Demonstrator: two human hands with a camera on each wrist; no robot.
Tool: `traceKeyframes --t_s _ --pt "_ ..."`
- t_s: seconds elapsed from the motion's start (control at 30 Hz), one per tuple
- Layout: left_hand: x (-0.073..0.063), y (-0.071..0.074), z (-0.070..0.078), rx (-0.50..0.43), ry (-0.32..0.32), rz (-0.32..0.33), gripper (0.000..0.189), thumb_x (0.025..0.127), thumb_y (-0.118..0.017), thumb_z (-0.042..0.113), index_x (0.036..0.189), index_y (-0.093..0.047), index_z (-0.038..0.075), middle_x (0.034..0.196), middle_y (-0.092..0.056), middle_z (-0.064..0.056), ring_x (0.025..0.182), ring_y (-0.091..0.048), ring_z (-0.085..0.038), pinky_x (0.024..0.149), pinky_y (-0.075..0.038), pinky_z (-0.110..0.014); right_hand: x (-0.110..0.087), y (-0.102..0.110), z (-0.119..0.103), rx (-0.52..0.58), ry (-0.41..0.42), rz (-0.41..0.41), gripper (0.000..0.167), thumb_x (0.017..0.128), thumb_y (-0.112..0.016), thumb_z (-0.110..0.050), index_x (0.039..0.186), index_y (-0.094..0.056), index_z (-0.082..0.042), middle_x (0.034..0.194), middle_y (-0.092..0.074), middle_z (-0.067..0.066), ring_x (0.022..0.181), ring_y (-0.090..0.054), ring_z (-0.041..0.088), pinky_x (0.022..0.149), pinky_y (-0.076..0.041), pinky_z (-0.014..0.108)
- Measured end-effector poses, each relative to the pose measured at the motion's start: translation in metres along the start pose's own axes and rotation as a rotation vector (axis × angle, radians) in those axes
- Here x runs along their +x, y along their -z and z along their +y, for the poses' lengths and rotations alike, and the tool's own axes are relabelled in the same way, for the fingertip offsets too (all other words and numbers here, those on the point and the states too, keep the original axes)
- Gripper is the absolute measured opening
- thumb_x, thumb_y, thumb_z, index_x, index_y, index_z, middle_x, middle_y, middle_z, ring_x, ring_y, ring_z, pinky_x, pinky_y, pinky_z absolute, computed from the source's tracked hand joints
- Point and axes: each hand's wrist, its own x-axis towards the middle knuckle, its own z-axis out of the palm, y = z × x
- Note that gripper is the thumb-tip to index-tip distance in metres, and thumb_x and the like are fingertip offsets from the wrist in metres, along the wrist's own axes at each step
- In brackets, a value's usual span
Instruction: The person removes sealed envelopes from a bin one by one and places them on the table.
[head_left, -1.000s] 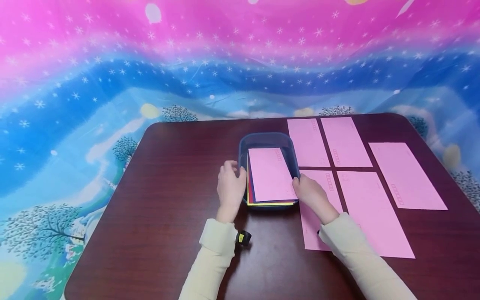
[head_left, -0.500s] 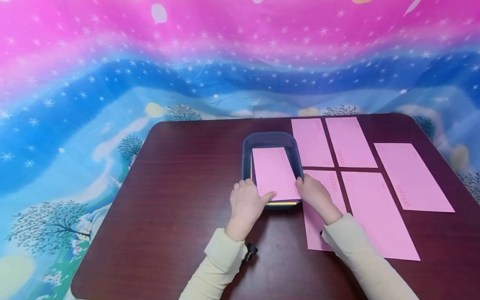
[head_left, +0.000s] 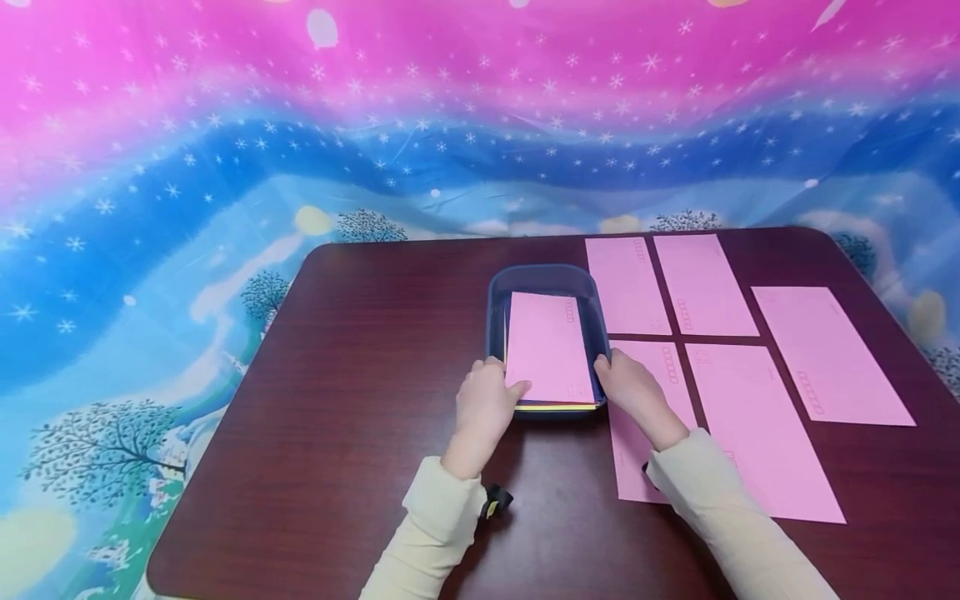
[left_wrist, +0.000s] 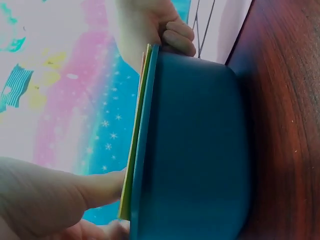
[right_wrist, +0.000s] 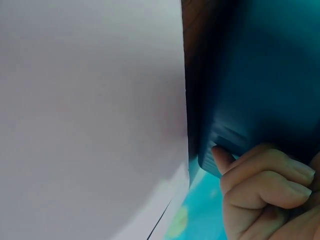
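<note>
Fingers (head_left: 480, 371) of the left hand (head_left: 480, 408) are seemingly closed, at the near left corner of the tray (head_left: 550, 278), on the top envelope (head_left: 547, 346) inside it, just turned straighter, so the pile (head_left: 558, 407) is judged neater, while the tray's right edge is gripped by the right hand (head_left: 636, 393).

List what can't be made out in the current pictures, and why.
Head view: the sheets beneath the top pink envelope in the blue container; it covers all but their edges.
Head view: part of the lower-left table envelope, hidden by the right hand and sleeve.
Head view: the envelopes' fine print, too small to read.
Left wrist view: part of the left hand, cut off by the left and bottom edges.
</note>
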Motion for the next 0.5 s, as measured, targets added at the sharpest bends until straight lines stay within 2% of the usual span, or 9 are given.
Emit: traceKeyframes --t_s 0.1,0.23,0.3,0.4,0.5 --pt "0.002 0.0 -0.003 -0.136 0.009 0.006 0.029 0.084 -0.072 0.026 0.101 -0.065 0.004 0.091 -0.062 -0.01 0.082 -0.063 -0.027 0.071 -0.051 -0.039 0.0 0.001 0.0 -0.006 0.003 0.004 0.041 0.098 -0.026 -0.026 0.096 -0.051 0.007 0.071 -0.043 0.01 0.07 -0.049 0.025 0.061 -0.035 0.029" --pt "0.006 -0.002 -0.008 -0.319 -0.006 0.073 0.016 0.088 -0.065 0.018 0.098 -0.064 0.005 0.09 -0.067 -0.009 0.077 -0.063 -0.022 0.068 -0.049 -0.033 -0.001 0.0 -0.001 -0.009 0.0 0.011 0.041 0.098 -0.027 -0.025 0.096 -0.051 0.007 0.073 -0.046 0.012 0.07 -0.049 0.026 0.06 -0.035 0.03" --pt "0.01 -0.003 -0.013 -0.427 -0.006 0.108 0.016 0.09 -0.062 0.016 0.099 -0.064 0.003 0.088 -0.069 -0.011 0.069 -0.063 -0.02 0.062 -0.05 -0.03 -0.001 0.0 -0.001 -0.012 0.002 0.019 0.041 0.097 -0.027 -0.026 0.098 -0.052 0.007 0.076 -0.05 0.015 0.072 -0.05 0.027 0.061 -0.036 0.031" --pt "0.016 -0.005 -0.022 -0.589 0.029 0.139 0.018 0.092 -0.059 0.014 0.103 -0.063 0.0 0.09 -0.069 -0.016 0.059 -0.06 -0.016 0.053 -0.051 -0.027 0.0 -0.002 0.0 -0.013 -0.004 0.025 0.043 0.097 -0.027 -0.026 0.102 -0.053 0.008 0.083 -0.055 0.018 0.075 -0.052 0.029 0.063 -0.038 0.033" --pt "0.026 -0.003 -0.032 -0.693 0.086 0.173 0.021 0.093 -0.058 0.015 0.106 -0.061 -0.002 0.095 -0.069 -0.019 0.052 -0.057 -0.014 0.049 -0.052 -0.029 -0.001 -0.003 0.0 -0.009 -0.011 0.024 0.043 0.098 -0.028 -0.026 0.104 -0.053 0.008 0.087 -0.057 0.02 0.077 -0.052 0.029 0.065 -0.039 0.035"
